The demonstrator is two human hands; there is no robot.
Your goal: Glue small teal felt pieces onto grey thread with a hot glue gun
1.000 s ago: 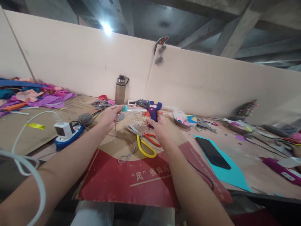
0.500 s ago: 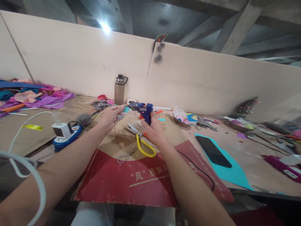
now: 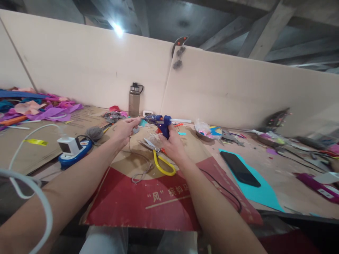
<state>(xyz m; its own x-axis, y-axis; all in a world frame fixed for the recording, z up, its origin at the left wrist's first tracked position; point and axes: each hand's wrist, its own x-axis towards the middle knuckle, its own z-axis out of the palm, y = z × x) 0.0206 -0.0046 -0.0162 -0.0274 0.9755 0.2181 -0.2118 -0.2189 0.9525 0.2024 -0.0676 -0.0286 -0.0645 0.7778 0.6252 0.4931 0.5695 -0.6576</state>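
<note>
My right hand [image 3: 173, 143] is wrapped round the handle of a blue glue gun [image 3: 164, 124], with a white glue stick [image 3: 181, 121] sticking out of its rear. The nozzle points left, towards the fingertips of my left hand [image 3: 126, 130]. Those fingers are pinched on a small grey piece [image 3: 135, 130], mostly hidden by the hand. A grey cord [image 3: 144, 173] hangs from there and loops on the cardboard. Below the glue gun lie scissors with yellow handles [image 3: 164, 167], blades apart.
A bottle [image 3: 134, 100] stands by the partition. On the left are grey yarn [image 3: 94, 133], a blue power strip [image 3: 75, 155] and coloured scraps [image 3: 53, 112]. Rightward lie a bowl [image 3: 205, 135], a black phone [image 3: 239, 168] on turquoise sheet and a magenta device [image 3: 317, 187].
Both hands keep nearly the same position and hold. The view has shifted very slightly. A part of another person's hand now shows at the right edge.
</note>
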